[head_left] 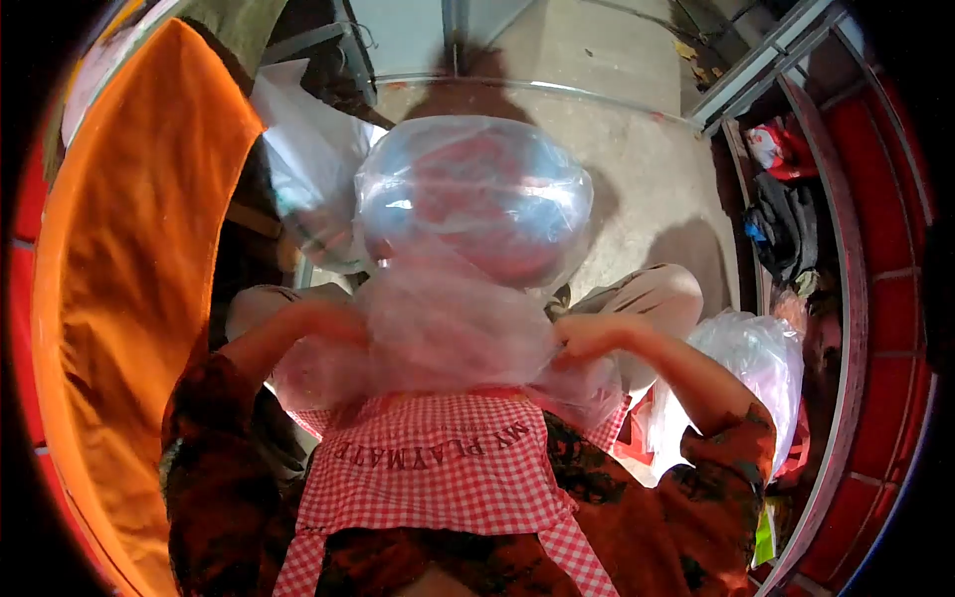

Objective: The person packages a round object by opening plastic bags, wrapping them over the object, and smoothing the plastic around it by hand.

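Note:
A large clear plastic bag (pixel 458 328) stretches across my lap, its near part loose and crumpled between my hands. Its far part is rounded and full, with red and blue contents (pixel 468 189) showing through; their kind I cannot make out. My left hand (pixel 333 323) grips the bag's left side, its fingertips covered by the cloudy film. On the opposite side, my right hand (pixel 587 336) is closed with bent fingers on the bag's edge. A red-and-white checked apron (pixel 428 468) lies just below the bag.
Orange cloth (pixel 139 298) hangs along the left, near a white plastic bag (pixel 308 149). Another filled clear bag (pixel 751 368) stands beside my right arm. A shelf with dark items (pixel 786 224) lines the right side. Ahead lies pale floor (pixel 597 60).

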The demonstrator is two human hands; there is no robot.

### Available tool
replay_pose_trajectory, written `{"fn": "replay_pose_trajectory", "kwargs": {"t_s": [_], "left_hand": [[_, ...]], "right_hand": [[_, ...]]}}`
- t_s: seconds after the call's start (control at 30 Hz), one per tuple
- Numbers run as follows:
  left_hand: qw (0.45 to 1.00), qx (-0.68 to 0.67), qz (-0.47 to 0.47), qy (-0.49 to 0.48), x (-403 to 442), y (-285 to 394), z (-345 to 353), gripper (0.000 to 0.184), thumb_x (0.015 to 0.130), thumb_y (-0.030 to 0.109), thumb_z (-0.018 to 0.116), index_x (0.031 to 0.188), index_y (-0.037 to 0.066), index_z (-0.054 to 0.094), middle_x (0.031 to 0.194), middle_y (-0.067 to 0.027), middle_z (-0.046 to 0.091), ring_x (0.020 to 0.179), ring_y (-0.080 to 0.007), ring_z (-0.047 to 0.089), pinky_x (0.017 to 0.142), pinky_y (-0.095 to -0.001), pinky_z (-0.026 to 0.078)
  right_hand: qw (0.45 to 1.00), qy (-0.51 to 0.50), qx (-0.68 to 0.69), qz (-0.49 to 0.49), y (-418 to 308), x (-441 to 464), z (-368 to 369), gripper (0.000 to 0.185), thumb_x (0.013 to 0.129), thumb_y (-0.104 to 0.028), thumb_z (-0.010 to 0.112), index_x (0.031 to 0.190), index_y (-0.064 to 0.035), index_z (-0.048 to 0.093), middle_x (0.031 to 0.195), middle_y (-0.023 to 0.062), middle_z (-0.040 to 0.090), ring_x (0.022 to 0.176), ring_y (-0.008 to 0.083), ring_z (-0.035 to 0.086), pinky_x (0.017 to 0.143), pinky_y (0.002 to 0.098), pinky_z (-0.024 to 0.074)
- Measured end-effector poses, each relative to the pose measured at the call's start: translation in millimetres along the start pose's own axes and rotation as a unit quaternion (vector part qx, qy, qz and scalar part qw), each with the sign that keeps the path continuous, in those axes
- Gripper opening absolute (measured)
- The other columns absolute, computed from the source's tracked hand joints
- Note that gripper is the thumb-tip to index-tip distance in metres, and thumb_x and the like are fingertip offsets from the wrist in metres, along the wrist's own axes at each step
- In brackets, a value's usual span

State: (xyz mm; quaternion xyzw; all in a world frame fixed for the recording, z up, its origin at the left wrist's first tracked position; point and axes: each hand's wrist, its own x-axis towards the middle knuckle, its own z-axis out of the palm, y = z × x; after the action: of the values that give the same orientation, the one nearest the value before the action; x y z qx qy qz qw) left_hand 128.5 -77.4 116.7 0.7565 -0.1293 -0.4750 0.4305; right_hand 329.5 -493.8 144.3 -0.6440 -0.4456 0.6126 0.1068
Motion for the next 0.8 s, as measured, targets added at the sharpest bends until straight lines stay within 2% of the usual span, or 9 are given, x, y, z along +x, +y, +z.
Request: {"fn": "replay_pose_trajectory", "kwargs": {"t_s": [0.2,0.3,0.37,0.47,0.53,0.6,0.67,0.7,0.8], "left_hand": [[0.995,0.060,0.063,-0.048,26.5,-0.2,-1.7,0.029,0.087,0.017,0.063,0.113,0.002,0.065,0.108,-0.0115,0.065,0.099,-0.0189,0.060,0.088,-0.0326,0.047],[0.994,0.049,0.100,-0.007,11.7,4.5,-32.1,0.026,0.086,0.018,0.065,0.107,0.002,0.068,0.100,-0.0114,0.068,0.092,-0.0185,0.062,0.084,-0.0325,0.049],[0.994,-0.078,-0.064,-0.050,5.6,13.1,-63.3,0.025,0.089,0.015,0.063,0.110,0.002,0.067,0.104,-0.0101,0.067,0.097,-0.0150,0.060,0.089,-0.0297,0.047],[0.947,-0.264,-0.163,0.081,-39.5,106.2,-101.4,0.032,0.086,0.018,0.068,0.115,0.002,0.066,0.107,-0.0076,0.068,0.096,-0.0142,0.062,0.087,-0.0295,0.049],[0.973,-0.154,-0.062,0.163,-41.5,98.2,-130.8,0.028,0.086,0.022,0.068,0.104,0.001,0.070,0.095,-0.0098,0.072,0.084,-0.0171,0.067,0.078,-0.0313,0.053],[0.960,-0.144,-0.034,0.237,-43.3,106.0,-155.2,0.024,0.088,0.022,0.063,0.099,0.001,0.070,0.091,-0.0088,0.072,0.079,-0.0153,0.066,0.074,-0.0322,0.052],[0.944,-0.093,-0.066,0.309,-38.3,110.8,-168.5,0.016,0.087,0.016,0.063,0.090,0.002,0.070,0.084,-0.0066,0.068,0.072,-0.0137,0.063,0.070,-0.0308,0.051],[0.933,-0.067,-0.081,0.345,-36.5,112.2,-172.9,0.012,0.086,0.012,0.063,0.086,0.002,0.070,0.080,-0.0055,0.067,0.069,-0.0129,0.061,0.069,-0.0301,0.050],[0.894,-0.045,-0.036,0.444,-18.9,89.7,-182.4,0.010,0.087,0.008,0.061,0.086,0.000,0.067,0.078,-0.0053,0.064,0.066,-0.0131,0.059,0.063,-0.0288,0.049]], "right_hand": [[0.989,0.041,0.025,0.140,-17.6,-54.4,-42.8,0.042,0.077,-0.030,0.069,0.102,0.0043,0.068,0.082,0.0068,0.069,0.071,0.0178,0.063,0.065,0.0350,0.0504],[0.970,0.112,0.162,0.139,-22.4,-83.6,-68.7,0.039,0.078,-0.027,0.073,0.105,0.0021,0.068,0.086,0.0081,0.069,0.077,0.0173,0.064,0.071,0.0328,0.0521],[0.954,0.175,0.189,0.155,-16.7,-92.5,-85.1,0.044,0.078,-0.026,0.075,0.111,0.0022,0.066,0.095,0.0092,0.069,0.085,0.0177,0.063,0.077,0.0322,0.0517],[0.950,0.194,0.223,0.099,-9.4,-94.0,-111.6,0.063,0.075,-0.031,0.081,0.123,0.0034,0.059,0.111,0.0098,0.066,0.099,0.0185,0.060,0.091,0.0294,0.0465],[0.953,0.229,0.195,0.036,8.0,-80.2,-123.3,0.059,0.074,-0.027,0.082,0.120,0.0030,0.062,0.109,0.0096,0.067,0.099,0.0180,0.060,0.091,0.0286,0.0461],[0.945,0.274,0.170,0.056,4.2,-72.4,-136.3,0.050,0.074,-0.019,0.081,0.116,0.0021,0.064,0.101,0.0077,0.069,0.091,0.0158,0.062,0.086,0.0285,0.0488],[0.912,0.357,0.195,0.060,2.3,-65.2,-143.1,0.043,0.076,-0.014,0.079,0.113,0.0024,0.065,0.094,0.0059,0.070,0.084,0.0132,0.062,0.082,0.0278,0.0504],[0.897,0.372,0.239,-0.011,6.4,-60.6,-147.0,0.040,0.077,-0.016,0.078,0.110,0.0025,0.066,0.094,0.0060,0.069,0.081,0.0126,0.063,0.076,0.0255,0.0511],[0.859,0.390,0.329,-0.051,11.7,-60.6,-159.2,0.035,0.079,-0.018,0.076,0.105,0.0013,0.065,0.091,0.0051,0.069,0.078,0.0124,0.063,0.071,0.0253,0.0514]]}}
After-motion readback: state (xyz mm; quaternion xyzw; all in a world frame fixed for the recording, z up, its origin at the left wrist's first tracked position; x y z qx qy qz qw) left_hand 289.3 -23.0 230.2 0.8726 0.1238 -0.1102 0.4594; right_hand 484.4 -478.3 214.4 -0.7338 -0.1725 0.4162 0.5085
